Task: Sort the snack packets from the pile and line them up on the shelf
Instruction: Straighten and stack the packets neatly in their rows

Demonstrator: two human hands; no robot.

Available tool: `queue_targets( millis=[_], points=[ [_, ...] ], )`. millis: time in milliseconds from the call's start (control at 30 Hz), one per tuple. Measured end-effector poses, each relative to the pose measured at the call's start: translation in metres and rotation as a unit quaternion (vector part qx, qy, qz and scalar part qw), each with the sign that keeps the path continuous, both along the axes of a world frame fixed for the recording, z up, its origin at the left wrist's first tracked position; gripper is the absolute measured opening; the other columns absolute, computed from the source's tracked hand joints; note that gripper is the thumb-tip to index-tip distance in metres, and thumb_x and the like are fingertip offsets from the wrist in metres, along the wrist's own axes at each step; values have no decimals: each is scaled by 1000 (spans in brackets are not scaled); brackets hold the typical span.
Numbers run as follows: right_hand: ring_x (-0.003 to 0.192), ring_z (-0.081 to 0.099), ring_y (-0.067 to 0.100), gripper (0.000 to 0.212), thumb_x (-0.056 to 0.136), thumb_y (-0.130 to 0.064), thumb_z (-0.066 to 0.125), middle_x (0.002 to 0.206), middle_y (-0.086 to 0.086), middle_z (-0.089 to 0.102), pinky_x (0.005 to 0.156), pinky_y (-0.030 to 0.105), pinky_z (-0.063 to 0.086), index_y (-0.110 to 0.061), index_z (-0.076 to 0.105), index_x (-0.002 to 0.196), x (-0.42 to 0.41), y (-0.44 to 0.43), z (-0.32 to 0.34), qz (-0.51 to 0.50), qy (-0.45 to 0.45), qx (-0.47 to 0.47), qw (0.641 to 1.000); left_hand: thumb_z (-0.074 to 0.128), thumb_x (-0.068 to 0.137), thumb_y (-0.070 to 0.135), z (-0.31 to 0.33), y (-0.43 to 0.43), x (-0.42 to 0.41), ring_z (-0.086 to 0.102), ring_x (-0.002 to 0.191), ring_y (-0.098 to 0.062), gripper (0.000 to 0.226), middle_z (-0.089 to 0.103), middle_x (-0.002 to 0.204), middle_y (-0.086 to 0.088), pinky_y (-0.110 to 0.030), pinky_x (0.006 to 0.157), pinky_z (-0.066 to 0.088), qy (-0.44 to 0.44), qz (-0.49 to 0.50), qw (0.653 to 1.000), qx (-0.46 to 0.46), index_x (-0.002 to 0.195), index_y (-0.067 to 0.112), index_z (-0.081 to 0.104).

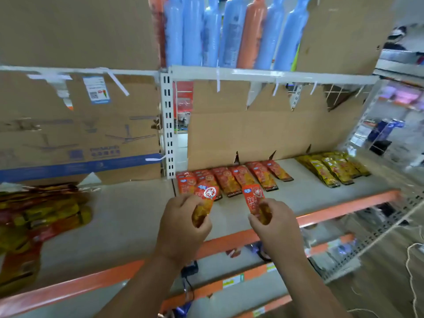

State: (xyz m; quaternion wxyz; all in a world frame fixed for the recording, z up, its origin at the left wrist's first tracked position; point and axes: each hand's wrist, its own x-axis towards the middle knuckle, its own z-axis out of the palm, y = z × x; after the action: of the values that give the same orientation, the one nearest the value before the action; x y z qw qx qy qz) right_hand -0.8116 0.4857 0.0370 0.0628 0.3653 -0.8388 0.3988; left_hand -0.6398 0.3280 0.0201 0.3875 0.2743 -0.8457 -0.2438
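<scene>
So the shelf (pixel 128 216) is taking up most of the view, white deck with an orange front lip and cardboard sheets (pixel 263 134) standing up along the back. Tall blue and orange bottles (pixel 229 31) are sitting on the level above, well clear. The mixed pile (pixel 41 216) of red and yellow packets is lying at the far left. Over on the right section a red row (pixel 241 177) is building up, and a yellow row (pixel 332 168) is lying further right with a bare gap between them.

The left hand (pixel 181 228) is pinching one red packet (pixel 206 196) by its lower end, fingers curled round it. The right hand (pixel 277 226) is doing the same with a second red packet (pixel 253 198). Both are hovering just in front of the red row.

These look light, soft and a bit slippery to me, so gripping the bottom end seems right. Nothing is really blocking the way; I'd just watch for nudging the packets already laid down.
</scene>
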Motion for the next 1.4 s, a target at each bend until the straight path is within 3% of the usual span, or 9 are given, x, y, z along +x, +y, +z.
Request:
queue_targets(
  millis=[167, 333, 433, 567, 667, 867, 1033, 1200, 1400],
  points=[
    [81, 59, 23, 22, 73, -21, 83, 82, 2, 64, 74, 45, 53, -11, 69, 89, -76, 49, 1, -34, 21, 15, 999, 73, 74, 25, -6, 43, -83, 51, 101, -13, 27, 58, 107, 8, -23, 86, 43, 6, -30, 999, 9, 101, 23, 69],
    [89, 63, 22, 32, 77, -22, 84, 91, -2, 62, 81, 40, 55, -12, 73, 106, -136, 69, -5, -43, 17, 21, 999, 76, 76, 25, -15, 62, -142, 51, 103, -13, 29, 60, 110, 7, -12, 87, 36, -15, -52, 998, 18, 104, 25, 69],
    [90, 61, 19, 34, 80, -23, 83, 93, -6, 58, 83, 38, 54, -12, 72, 110, -167, 64, -10, -37, 1, 33, 999, 76, 76, 26, -18, 58, -169, 51, 100, -11, 27, 57, 107, 10, -18, 83, 41, -18, -61, 998, 11, 102, 26, 68],
    [96, 61, 19, 39, 80, -28, 82, 101, -3, 64, 88, 42, 55, -13, 71, 115, -208, 46, -20, -46, -7, 36, 998, 77, 75, 26, -33, 43, -207, 48, 99, -6, 25, 55, 103, 16, -15, 81, 39, -15, -58, 998, 14, 98, 26, 69],
    [91, 61, 20, 33, 79, -29, 82, 96, -4, 63, 84, 43, 55, -17, 72, 108, -237, 31, -29, -57, -12, 43, 997, 73, 72, 27, -53, 32, -243, 51, 98, -9, 27, 58, 104, 12, -22, 80, 43, -8, -65, 998, 14, 98, 22, 70],
    [93, 58, 22, 44, 78, -36, 80, 99, -1, 62, 85, 40, 53, -17, 69, 115, -290, 12, -45, -77, -27, 101, 991, 77, 70, 28, -77, 31, -306, 56, 99, -14, 35, 63, 108, 5, -32, 82, 50, -17, -57, 998, 31, 104, 19, 73],
    [92, 55, 28, 53, 71, -53, 64, 99, 2, 65, 79, 39, 50, -20, 69, 112, -318, -15, -60, -67, -24, 127, 989, 74, 76, 31, -81, 33, -325, 56, 100, -16, 32, 59, 113, 8, -40, 80, 53, -23, -49, 998, 14, 107, 23, 69],
    [98, 53, 30, 48, 77, -48, 76, 106, 5, 64, 81, 41, 48, -19, 67, 114, -338, -36, -78, -26, -19, 154, 988, 69, 74, 33, -85, 34, -329, 58, 101, -22, 37, 58, 116, 3, -41, 82, 50, -67, -28, 996, -56, 109, 21, 68],
    [108, 52, 29, 53, 78, -53, 70, 116, 4, 61, 88, 44, 49, -22, 63, 121, -348, -58, -87, 11, -37, 162, 986, 67, 73, 36, -86, 36, -328, 57, 106, -23, 40, 58, 120, 3, -38, 85, 47, -100, 23, 993, -60, 111, 23, 63]
  ],
)
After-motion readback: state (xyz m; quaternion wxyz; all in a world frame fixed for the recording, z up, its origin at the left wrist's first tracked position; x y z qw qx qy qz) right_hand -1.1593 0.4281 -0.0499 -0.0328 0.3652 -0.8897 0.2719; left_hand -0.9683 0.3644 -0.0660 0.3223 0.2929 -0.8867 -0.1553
